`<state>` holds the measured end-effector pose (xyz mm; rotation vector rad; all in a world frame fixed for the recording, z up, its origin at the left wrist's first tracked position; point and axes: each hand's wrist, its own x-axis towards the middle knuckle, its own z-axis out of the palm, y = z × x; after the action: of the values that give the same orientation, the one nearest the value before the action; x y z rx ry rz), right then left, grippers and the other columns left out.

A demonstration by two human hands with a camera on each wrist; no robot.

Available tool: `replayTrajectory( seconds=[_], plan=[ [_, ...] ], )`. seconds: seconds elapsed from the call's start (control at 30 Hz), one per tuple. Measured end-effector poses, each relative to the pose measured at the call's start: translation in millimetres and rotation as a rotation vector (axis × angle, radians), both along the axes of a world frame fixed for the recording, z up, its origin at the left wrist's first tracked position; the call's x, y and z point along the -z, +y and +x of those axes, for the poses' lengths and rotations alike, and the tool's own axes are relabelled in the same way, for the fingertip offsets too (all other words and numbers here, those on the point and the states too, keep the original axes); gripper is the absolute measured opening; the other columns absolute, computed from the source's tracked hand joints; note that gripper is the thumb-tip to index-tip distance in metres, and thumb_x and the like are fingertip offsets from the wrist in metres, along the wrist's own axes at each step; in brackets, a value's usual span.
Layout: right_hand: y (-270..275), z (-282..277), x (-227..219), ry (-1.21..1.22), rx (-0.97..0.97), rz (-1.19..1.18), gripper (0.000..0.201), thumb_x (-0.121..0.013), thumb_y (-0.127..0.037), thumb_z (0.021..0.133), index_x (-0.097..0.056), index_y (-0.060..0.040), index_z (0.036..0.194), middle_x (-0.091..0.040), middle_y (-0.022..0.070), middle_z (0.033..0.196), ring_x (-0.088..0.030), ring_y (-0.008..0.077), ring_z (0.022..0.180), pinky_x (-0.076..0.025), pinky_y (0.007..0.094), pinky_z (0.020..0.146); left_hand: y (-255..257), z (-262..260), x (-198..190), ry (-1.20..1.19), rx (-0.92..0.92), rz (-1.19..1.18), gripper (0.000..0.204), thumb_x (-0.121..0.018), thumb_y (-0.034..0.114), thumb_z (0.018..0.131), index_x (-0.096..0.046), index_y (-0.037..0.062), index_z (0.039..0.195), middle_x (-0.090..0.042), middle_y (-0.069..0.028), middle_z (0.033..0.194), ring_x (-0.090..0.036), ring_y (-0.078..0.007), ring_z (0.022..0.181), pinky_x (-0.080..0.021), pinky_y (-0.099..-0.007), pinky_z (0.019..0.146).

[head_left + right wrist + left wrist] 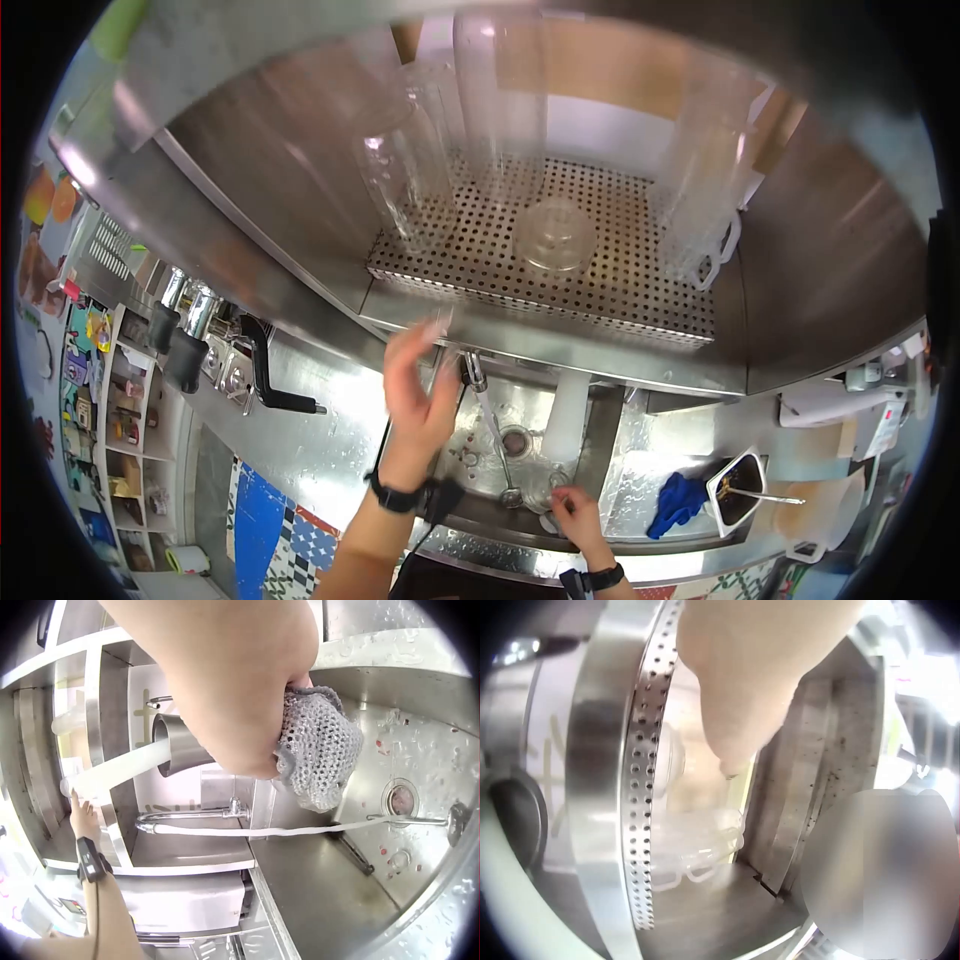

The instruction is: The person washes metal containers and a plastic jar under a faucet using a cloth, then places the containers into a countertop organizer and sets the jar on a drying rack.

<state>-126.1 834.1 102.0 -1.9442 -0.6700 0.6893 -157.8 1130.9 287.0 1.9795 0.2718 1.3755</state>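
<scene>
A perforated metal rack [620, 285] is set above a steel sink [602, 440], with a tall clear vessel [500, 115] stood on it. The left arm is extended upward, and the left hand [418, 388] is raised near the rack's front edge, fingers parted from the thumb, nothing seen held; whether the edge is touched cannot be told. Over the basin, a pale cylinder [568, 415] is seen, its long axis directed toward the rack. The right hand [578, 518] is lowered to the sink, where a bunched grey mesh cloth [321, 746] is gripped, some fingers hidden. The cloth's longer axis is turned down the right wrist view, its free end pointed away from the fingers.
</scene>
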Motion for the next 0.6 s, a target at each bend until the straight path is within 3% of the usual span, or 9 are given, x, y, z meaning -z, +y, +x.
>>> replayTrajectory(
  seconds=[0.07,0.13,0.2,0.27,0.3,0.4,0.43,0.53,0.6],
  plan=[
    [16,2,12,0.074,0.079,0.144,0.014,-0.061,-0.013,0.081,-0.061,-0.0052,0.092,-0.059,0.0041,0.075,-0.055,0.0105,0.062,-0.045,0.0265,0.058,-27,-38,59,-0.092,0.028,-0.334,0.031,-0.046,-0.009,0.078,-0.045,0.0024,0.106,-0.051,-0.0124,0.106,-0.050,-0.0211,0.098,-0.039,-0.0339,0.090],
    [34,7,3,0.533,0.147,0.168,0.011,-0.057,-0.013,0.085,-0.060,-0.0039,0.092,-0.059,0.0009,0.076,-0.053,0.0085,0.067,-0.044,0.0242,0.063,-56,-80,99,0.296,0.040,-0.672,0.039,-0.051,-0.005,0.080,-0.041,0.0030,0.117,-0.049,-0.0103,0.111,-0.049,-0.0177,0.103,-0.040,-0.0306,0.089],
    [55,10,2,1.009,0.287,0.343,0.012,-0.056,-0.012,0.086,-0.057,-0.0032,0.095,-0.057,-0.0001,0.083,-0.052,0.0089,0.073,-0.044,0.0243,0.065,-81,-106,139,0.374,0.162,-1.023,0.047,-0.053,-0.001,0.082,-0.037,0.0039,0.126,-0.048,-0.0102,0.117,-0.051,-0.0172,0.103,-0.042,-0.0293,0.087],
    [78,10,-28,1.153,0.288,0.221,0.017,-0.052,-0.017,0.089,-0.057,-0.0030,0.098,-0.060,0.0024,0.089,-0.056,0.0112,0.080,-0.046,0.0248,0.068,-92,-119,156,0.480,0.375,-1.337,0.047,-0.050,0.001,0.086,-0.034,0.0046,0.130,-0.046,-0.0129,0.123,-0.053,-0.0171,0.102,-0.045,-0.0291,0.085],
    [84,8,-24,1.176,0.211,0.209,0.020,-0.050,-0.020,0.090,-0.057,-0.0031,0.100,-0.060,0.0034,0.092,-0.057,0.0116,0.082,-0.047,0.0246,0.069,-92,-116,154,0.524,0.454,-1.417,0.041,-0.045,0.006,0.090,-0.034,0.0036,0.130,-0.051,-0.0164,0.116,-0.061,-0.0185,0.087,-0.051,-0.0292,0.075],
    [90,6,1,1.222,0.050,0.140,0.026,-0.047,-0.025,0.092,-0.055,-0.0038,0.105,-0.061,0.0046,0.097,-0.057,0.0113,0.084,-0.046,0.0237,0.071,-59,-101,134,0.835,0.471,-1.385,0.038,-0.040,0.010,0.093,-0.034,0.0030,0.129,-0.057,-0.0183,0.104,-0.064,-0.0211,0.072,-0.055,-0.0293,0.064],
    [93,10,5,1.222,0.001,0.114,0.028,-0.046,-0.027,0.092,-0.054,-0.0041,0.108,-0.061,0.0047,0.098,-0.056,0.0109,0.085,-0.046,0.0233,0.072,-50,-97,146,0.793,0.545,-1.339,0.037,-0.037,0.013,0.094,-0.034,-0.0002,0.128,-0.060,-0.0184,0.095,-0.064,-0.0229,0.060,-0.055,-0.0292,0.056],
    [112,10,1,0.804,0.108,0.157,0.029,-0.046,-0.026,0.093,-0.050,-0.0052,0.113,-0.061,0.0031,0.094,-0.053,0.0078,0.082,-0.042,0.0211,0.071,-25,-74,167,0.934,0.580,-1.286,0.037,-0.039,0.007,0.092,-0.033,-0.0031,0.127,-0.059,-0.0192,0.098,-0.065,-0.0245,0.069,-0.056,-0.0303,0.061],
    [110,18,-2,0.604,0.090,0.037,0.035,-0.048,-0.028,0.092,-0.046,-0.0072,0.119,-0.059,0.0024,0.098,-0.049,0.0065,0.082,-0.039,0.0210,0.070,-21,-58,197,0.806,0.682,-1.395,0.042,-0.040,0.001,0.089,-0.030,-0.0037,0.129,-0.056,-0.0208,0.102,-0.064,-0.0274,0.076,-0.056,-0.0321,0.067]
  ],
)
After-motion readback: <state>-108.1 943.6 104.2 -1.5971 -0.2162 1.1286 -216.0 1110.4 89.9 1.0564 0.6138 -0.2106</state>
